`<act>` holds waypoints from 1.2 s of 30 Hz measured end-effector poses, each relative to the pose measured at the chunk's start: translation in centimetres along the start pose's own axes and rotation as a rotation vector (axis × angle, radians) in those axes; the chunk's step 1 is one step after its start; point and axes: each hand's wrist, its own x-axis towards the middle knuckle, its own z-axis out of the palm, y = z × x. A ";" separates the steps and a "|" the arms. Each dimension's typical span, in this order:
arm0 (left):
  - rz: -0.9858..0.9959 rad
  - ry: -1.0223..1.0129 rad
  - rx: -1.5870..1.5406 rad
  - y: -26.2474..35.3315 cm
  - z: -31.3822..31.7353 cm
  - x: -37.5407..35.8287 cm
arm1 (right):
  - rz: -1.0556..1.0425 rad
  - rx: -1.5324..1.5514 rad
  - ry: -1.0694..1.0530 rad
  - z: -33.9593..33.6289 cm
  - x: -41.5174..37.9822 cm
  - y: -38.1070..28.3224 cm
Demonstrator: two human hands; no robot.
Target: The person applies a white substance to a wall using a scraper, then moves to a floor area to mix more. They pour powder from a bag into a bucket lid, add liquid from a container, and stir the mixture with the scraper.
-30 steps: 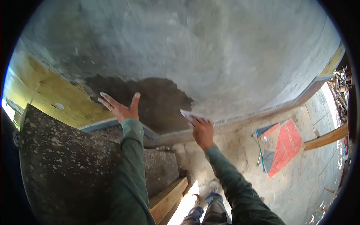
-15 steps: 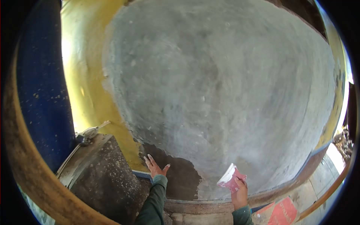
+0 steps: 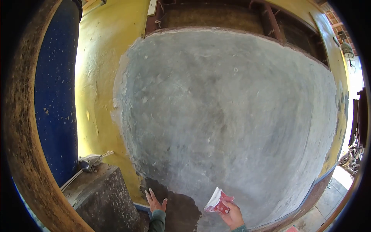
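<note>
A broad wall (image 3: 228, 104) coated in grey skim fills most of the view. Low on its left lies a dark brown patch (image 3: 179, 210) with an uneven edge. My left hand (image 3: 155, 203), fingers spread and tips whitened, overlaps the left side of this patch and holds nothing. To the right, my right hand (image 3: 234, 217) grips a red putty spreader (image 3: 222, 203). White filler coats the spreader's wide blade edge, which points up and left close to the grey surface.
Left of the skim is yellow painted wall (image 3: 102, 69), then a blue panel (image 3: 57, 96). A speckled concrete block (image 3: 112, 197) stands at lower left, bearing a cable bundle (image 3: 91, 164). A dark wooden frame (image 3: 270, 23) runs along the top.
The view has tilted upward, bringing the wooden frame in at the top. Both hands now appear lower, and the spreader sits further left. The red-printed box has nearly left the view.
</note>
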 end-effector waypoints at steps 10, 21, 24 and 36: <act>0.073 -0.005 -0.067 -1.1 0.2 -0.4 | -1.328 -0.976 -0.339 27.0 4.0 -26.2; 0.045 0.040 -0.027 -0.2 0.5 -0.3 | -2.170 -1.783 0.212 49.2 15.5 -34.8; 0.053 0.026 -0.052 -0.6 0.6 -0.2 | -2.340 -1.784 0.300 50.2 18.2 -34.6; 0.008 0.096 -0.117 1.1 1.1 0.2 | -2.436 -1.799 0.347 49.2 20.8 -33.2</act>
